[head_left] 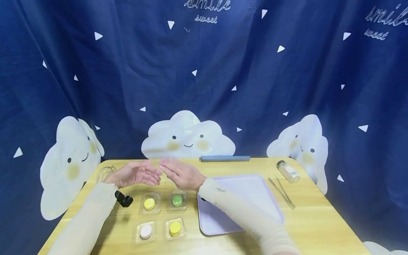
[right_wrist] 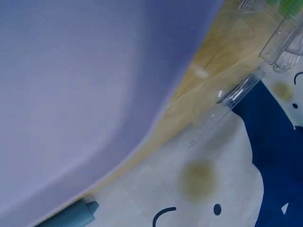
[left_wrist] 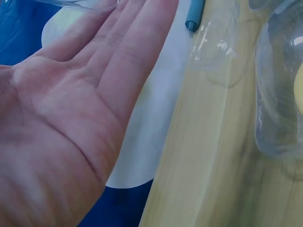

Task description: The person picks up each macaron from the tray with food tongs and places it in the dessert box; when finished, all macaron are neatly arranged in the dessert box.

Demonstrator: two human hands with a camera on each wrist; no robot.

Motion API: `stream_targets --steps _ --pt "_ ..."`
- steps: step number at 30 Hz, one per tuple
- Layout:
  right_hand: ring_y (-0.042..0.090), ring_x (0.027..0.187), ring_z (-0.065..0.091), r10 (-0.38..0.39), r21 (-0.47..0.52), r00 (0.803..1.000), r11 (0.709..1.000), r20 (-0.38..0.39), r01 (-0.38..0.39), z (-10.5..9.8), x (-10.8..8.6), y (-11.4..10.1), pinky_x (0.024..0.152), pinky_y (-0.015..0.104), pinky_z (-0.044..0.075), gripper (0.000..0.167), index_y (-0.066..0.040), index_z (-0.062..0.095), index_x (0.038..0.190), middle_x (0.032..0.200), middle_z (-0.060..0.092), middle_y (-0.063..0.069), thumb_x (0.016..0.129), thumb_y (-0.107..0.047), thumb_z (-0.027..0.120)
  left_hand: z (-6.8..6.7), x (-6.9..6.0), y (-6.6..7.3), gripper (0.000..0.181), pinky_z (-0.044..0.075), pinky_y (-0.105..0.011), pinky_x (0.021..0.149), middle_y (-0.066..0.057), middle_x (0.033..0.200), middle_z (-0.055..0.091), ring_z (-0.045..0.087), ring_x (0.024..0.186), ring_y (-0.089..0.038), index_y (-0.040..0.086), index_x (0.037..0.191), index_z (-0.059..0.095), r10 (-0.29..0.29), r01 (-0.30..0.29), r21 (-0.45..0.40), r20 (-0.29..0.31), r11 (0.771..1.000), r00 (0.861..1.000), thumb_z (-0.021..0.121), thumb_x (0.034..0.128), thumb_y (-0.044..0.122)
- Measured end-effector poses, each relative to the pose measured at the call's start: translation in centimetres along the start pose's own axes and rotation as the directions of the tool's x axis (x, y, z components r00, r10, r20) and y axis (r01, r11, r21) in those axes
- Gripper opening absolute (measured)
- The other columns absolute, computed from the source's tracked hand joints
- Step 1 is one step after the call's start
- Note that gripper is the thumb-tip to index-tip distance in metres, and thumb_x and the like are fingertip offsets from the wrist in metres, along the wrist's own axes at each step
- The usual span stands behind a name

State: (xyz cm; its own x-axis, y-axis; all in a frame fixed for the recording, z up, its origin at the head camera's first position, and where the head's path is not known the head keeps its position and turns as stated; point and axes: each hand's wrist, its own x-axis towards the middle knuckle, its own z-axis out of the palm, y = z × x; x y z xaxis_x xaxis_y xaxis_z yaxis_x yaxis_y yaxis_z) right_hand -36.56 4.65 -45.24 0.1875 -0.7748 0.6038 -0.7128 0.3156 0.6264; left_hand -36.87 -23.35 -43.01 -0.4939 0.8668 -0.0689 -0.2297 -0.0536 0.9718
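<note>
My left hand (head_left: 137,174) is raised over the far left of the table, palm facing inward, its fingers nearly straight. Opposite it, my right hand (head_left: 183,175) extends its fingers toward the left fingertips; its thumb is hidden. A clear plastic piece (left_wrist: 83,4) shows beside the left fingers in the left wrist view; whether either hand grips it cannot be seen. Below the hands are several clear boxes with macarons: a yellow macaron (head_left: 149,203), a green macaron (head_left: 177,200), a pale pink macaron (head_left: 146,231) and another yellow macaron (head_left: 175,228). The right wrist view shows no hand.
Under my right forearm lies a lilac tray (head_left: 236,194). A blue-grey roll (head_left: 225,158) rests along the back edge. Tweezers (head_left: 283,193) and a dark-capped jar (head_left: 288,171) lie to the right. Behind the left hand is a wire whisk (head_left: 104,173). Another clear plastic piece (left_wrist: 215,42) sits near the back edge.
</note>
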Motion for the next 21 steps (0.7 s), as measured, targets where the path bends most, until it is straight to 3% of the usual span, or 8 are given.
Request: stream_targets --steps 3,6,10,13,16,18,21 --pt "0.029 0.135 0.057 -0.009 -0.021 1.000 1.000 0.010 0.009 0.0 0.0 0.0 0.122 0.038 0.039 0.040 0.005 0.053 0.137 0.142 0.059 0.021 0.099 -0.007 0.052 0.1 0.1 -0.1 0.048 0.055 -0.039 0.106 -0.014 0.125 0.071 0.070 0.118 -0.028 -0.005 0.131 0.058 0.026 -0.026 -0.002 0.018 1.000 0.999 0.022 0.1109 0.021" --pt "0.029 0.137 0.055 0.032 0.002 0.999 0.999 0.034 -0.032 -0.2 0.2 -0.1 0.124 0.038 0.036 0.052 0.006 0.050 0.140 0.144 0.056 0.021 0.096 -0.020 0.062 0.2 0.2 -0.3 0.044 0.055 -0.039 0.106 -0.015 0.125 0.071 0.070 0.117 -0.027 -0.004 0.132 0.059 0.080 -0.080 0.007 -0.004 0.997 0.997 0.026 0.1104 0.016" --pt "0.030 0.141 0.050 0.115 0.128 0.991 0.984 0.069 -0.123 -0.1 0.7 -0.6 0.127 0.036 0.030 0.088 0.008 0.041 0.145 0.148 0.052 0.022 0.083 -0.043 0.078 0.8 0.1 -0.8 0.037 0.054 -0.036 0.106 -0.009 0.125 0.073 0.070 0.118 -0.022 -0.001 0.134 0.059 0.144 -0.132 0.107 -0.112 0.985 0.983 0.034 0.1087 0.010" --pt "0.029 0.144 0.047 0.199 0.248 0.972 0.943 0.124 -0.224 -0.2 1.1 -0.7 0.128 0.033 0.028 0.103 0.007 0.036 0.149 0.151 0.049 0.021 0.077 -0.050 0.082 1.6 0.4 -0.9 0.038 0.053 -0.032 0.107 -0.005 0.130 0.070 0.068 0.121 -0.018 -0.003 0.141 0.052 0.174 -0.122 0.233 -0.219 0.965 0.960 0.045 0.1062 0.011" --pt "0.026 0.147 0.043 0.314 0.366 0.918 0.847 0.242 -0.386 -0.6 1.5 -0.6 0.127 0.030 0.028 0.108 0.003 0.029 0.155 0.156 0.044 0.018 0.078 -0.052 0.081 2.4 0.9 -0.9 0.053 0.053 -0.026 0.106 -0.015 0.141 0.062 0.066 0.121 -0.012 -0.008 0.148 0.041 0.176 -0.063 0.333 -0.321 0.941 0.930 0.054 0.1029 0.016" --pt "0.024 0.150 0.039 0.395 0.438 0.855 0.738 0.336 -0.513 -0.9 1.7 -0.5 0.127 0.030 0.029 0.107 -0.003 0.024 0.159 0.161 0.039 0.015 0.081 -0.049 0.081 2.8 1.1 -0.8 0.060 0.052 -0.021 0.104 -0.025 0.144 0.057 0.065 0.121 -0.009 -0.009 0.150 0.038 0.179 -0.020 0.389 -0.379 0.921 0.908 0.060 0.1004 0.018" --pt "0.023 0.153 0.035 0.506 0.512 0.744 0.540 0.437 -0.668 -1.4 2.1 -0.2 0.127 0.035 0.030 0.103 -0.012 0.019 0.162 0.166 0.032 0.009 0.085 -0.042 0.080 3.2 1.2 -0.5 0.063 0.051 -0.016 0.099 -0.031 0.145 0.054 0.064 0.124 -0.016 -0.007 0.148 0.042 0.200 0.036 0.464 -0.450 0.885 0.870 0.066 0.0964 0.019"
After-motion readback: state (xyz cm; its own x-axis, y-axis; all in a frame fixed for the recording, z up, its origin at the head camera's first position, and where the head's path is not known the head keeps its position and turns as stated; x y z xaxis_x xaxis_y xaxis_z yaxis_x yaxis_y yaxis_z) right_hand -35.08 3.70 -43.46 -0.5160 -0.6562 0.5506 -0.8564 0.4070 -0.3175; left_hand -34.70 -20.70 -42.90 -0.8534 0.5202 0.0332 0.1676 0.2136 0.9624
